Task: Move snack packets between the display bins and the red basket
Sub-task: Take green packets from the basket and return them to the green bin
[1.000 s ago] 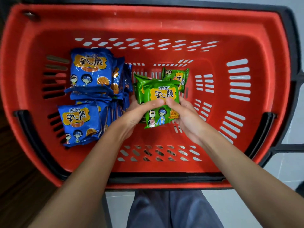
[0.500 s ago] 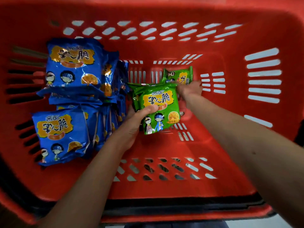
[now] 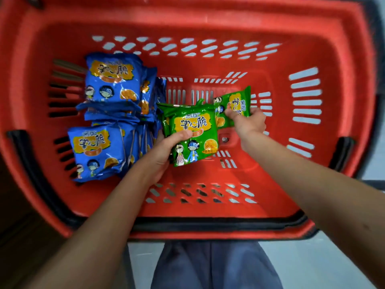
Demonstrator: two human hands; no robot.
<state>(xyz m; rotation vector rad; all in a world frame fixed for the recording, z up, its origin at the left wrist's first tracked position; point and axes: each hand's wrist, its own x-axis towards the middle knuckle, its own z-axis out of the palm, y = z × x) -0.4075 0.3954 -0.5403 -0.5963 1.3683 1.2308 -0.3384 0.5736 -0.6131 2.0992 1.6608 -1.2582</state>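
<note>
Looking straight down from my head, I see the red basket (image 3: 208,21) filling most of the view. My left hand (image 3: 164,151) grips a small stack of green packets (image 3: 193,130) near the middle of the basket. My thumb is curled over the printed front of the top one, and my other fingers are hidden beneath. I cannot tell whether the stack touches the basket floor. My right hand (image 3: 249,124) pinches a single green packet (image 3: 235,103) between thumb and curled fingers. It is turned sideways and lies just beyond the stack, meeting the stack's far right corner. Blue packets are heaped along the basket's left side, one pile farther away (image 3: 112,80) and one nearer (image 3: 93,149), just beside my left wrist. Below the near rim my grey trousers (image 3: 212,268) show.
</note>
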